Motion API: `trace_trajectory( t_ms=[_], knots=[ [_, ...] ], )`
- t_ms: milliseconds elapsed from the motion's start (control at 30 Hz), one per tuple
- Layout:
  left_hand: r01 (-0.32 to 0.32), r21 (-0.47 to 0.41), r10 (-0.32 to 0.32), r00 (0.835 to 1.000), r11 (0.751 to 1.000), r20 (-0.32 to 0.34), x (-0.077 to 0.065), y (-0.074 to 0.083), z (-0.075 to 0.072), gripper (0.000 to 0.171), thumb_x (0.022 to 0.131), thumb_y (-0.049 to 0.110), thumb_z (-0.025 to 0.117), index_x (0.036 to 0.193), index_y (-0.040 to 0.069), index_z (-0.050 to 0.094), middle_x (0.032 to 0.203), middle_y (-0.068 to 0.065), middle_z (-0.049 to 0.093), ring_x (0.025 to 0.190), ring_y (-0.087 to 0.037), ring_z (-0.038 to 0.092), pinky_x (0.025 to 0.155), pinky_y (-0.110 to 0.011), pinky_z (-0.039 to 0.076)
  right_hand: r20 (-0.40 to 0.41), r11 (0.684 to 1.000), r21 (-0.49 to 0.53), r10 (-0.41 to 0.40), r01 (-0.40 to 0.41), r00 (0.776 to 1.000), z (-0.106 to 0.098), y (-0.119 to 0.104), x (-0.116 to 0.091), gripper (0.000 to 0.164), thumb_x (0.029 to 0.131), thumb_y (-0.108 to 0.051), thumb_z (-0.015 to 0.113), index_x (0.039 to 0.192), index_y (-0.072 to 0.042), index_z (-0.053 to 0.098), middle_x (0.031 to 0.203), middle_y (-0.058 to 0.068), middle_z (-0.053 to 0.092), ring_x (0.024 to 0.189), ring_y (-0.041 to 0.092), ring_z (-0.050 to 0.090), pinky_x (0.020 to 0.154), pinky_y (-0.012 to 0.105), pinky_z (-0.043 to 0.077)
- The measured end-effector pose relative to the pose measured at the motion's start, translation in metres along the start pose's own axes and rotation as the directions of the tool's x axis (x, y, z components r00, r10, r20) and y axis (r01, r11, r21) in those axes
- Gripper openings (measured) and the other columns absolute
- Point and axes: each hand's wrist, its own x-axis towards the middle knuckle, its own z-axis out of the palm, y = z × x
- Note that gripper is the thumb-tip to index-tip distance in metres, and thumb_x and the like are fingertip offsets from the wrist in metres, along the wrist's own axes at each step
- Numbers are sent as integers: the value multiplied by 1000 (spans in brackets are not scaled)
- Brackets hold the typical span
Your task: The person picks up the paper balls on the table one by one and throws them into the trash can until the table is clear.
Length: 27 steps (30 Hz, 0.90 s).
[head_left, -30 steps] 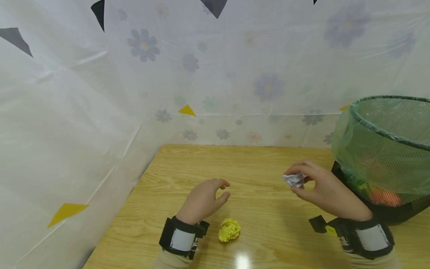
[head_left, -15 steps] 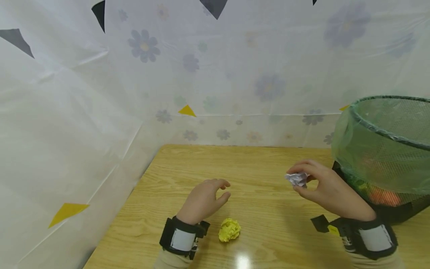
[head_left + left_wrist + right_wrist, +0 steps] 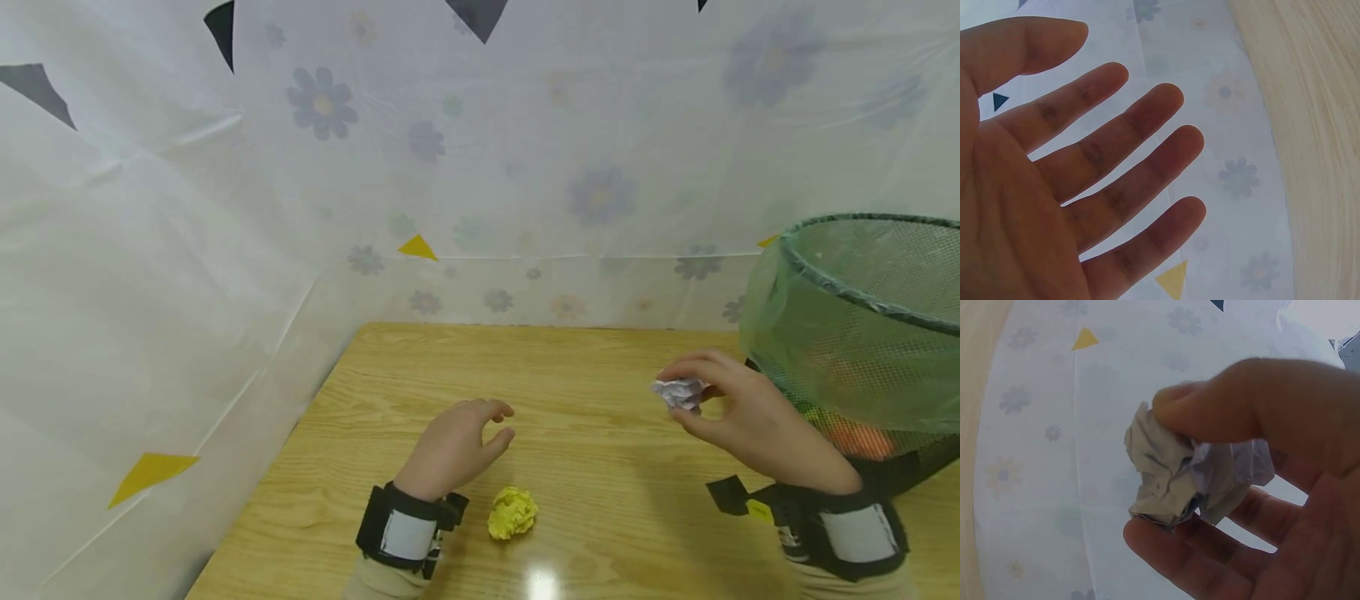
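Between thumb and fingers, my right hand [image 3: 757,417] pinches a crumpled white paper ball [image 3: 681,394] above the right part of the table. The right wrist view shows the creased paper [image 3: 1166,469] with the thumb across its top and fingers beneath. My left hand [image 3: 453,450] hovers over the table's middle, holding nothing. Its fingers [image 3: 1116,194] are spread and relaxed in the left wrist view. A crumpled yellow paper ball [image 3: 512,513] lies on the table just right of the left wrist strap.
At the right stands a green mesh basket [image 3: 832,333] with a dark rim and some orange and green things low inside, seen through the mesh. The wooden table [image 3: 525,358] meets a flowered white sheet [image 3: 525,167] at its back and left.
My right hand has moved a little to the right, towards the basket, carrying the white paper ball. The left hand and the yellow paper ball have stayed put.
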Motion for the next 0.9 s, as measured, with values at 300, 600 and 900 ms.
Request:
trace_trajectory(
  t_ms=[300, 600, 900],
  knots=[
    [-3, 1, 3, 1000, 1000, -5, 0, 0, 1, 30, 93, 34, 57, 117, 17, 63, 107, 0, 65, 94, -16, 59, 75, -33, 49, -5, 1000, 21, 18, -17, 1000, -4, 1, -2, 51, 68, 6, 77, 111, -16, 61, 110, 0, 53, 83, 0, 50, 64, 14, 46],
    [2, -1, -2, 1000, 1000, -5, -1, 0, 1, 30, 92, 34, 57, 117, 18, 63, 106, 2, 64, 94, -15, 59, 75, -33, 49, -15, 1000, 12, 27, -27, 1000, -6, 3, -3, 50, 68, 6, 78, 110, -15, 61, 109, 0, 53, 84, 0, 49, 65, 13, 45],
    [-4, -6, 4, 1000, 1000, 3, 0, -1, 0, 31, 93, 34, 56, 117, 17, 62, 107, 0, 65, 94, -16, 59, 74, -33, 49, -26, 999, 20, 42, -42, 999, -11, 4, -5, 51, 66, 9, 78, 109, -10, 61, 110, 0, 52, 83, -2, 49, 64, 11, 44]
  ],
)
